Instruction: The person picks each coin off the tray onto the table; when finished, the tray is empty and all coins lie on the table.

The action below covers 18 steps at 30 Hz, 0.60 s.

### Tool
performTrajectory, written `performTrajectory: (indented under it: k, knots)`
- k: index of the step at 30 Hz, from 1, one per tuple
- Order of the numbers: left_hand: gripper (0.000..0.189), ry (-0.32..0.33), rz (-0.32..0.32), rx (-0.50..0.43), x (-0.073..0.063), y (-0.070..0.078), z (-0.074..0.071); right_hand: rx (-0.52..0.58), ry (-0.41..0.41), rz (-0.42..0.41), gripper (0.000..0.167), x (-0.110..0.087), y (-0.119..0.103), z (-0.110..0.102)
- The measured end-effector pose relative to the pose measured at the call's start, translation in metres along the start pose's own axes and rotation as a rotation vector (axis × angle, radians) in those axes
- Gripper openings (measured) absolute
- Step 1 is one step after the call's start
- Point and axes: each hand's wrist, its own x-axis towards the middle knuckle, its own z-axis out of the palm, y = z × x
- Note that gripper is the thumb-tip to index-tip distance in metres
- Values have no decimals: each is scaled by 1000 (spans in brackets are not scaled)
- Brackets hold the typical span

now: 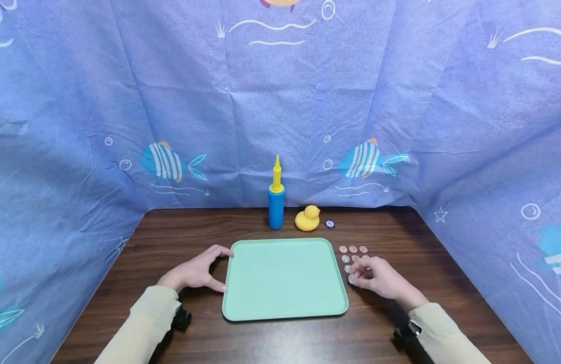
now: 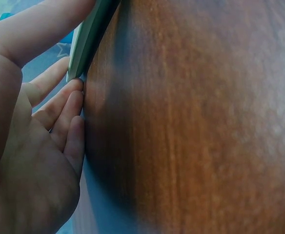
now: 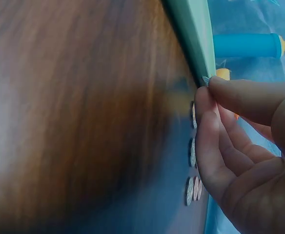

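Observation:
A light green tray [image 1: 285, 280] lies flat on the table. At its left edge my left hand [image 1: 198, 270] is spread, thumb and forefinger touching the rim; the left wrist view shows the fingers [image 2: 59, 114] nearly straight along the tray's side. Beside the tray's right edge, my right hand [image 1: 382, 278] pinches a silver coin [image 1: 352, 278] between thumb and fingertips. Only a sliver of that coin [image 3: 206, 80] shows in the right wrist view. Several coins [image 1: 353, 249] lie in rows just beyond the right hand, which partly covers them. Some look coppery, others silver.
Behind the tray stand a blue and yellow hand pump [image 1: 276, 207], a yellow rubber duck [image 1: 308, 219] and a dark-rimmed round chip [image 1: 330, 223]. A blue fish-patterned cloth [image 1: 280, 116] hangs around the dark wooden table [image 1: 193, 227] at the back and sides.

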Motion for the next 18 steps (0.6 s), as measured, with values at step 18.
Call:
performTrajectory:
  k: [18]
  knots:
    - [93,2,7,-7,0,-2,0,-67,-4,31,18,-6,-1,3]
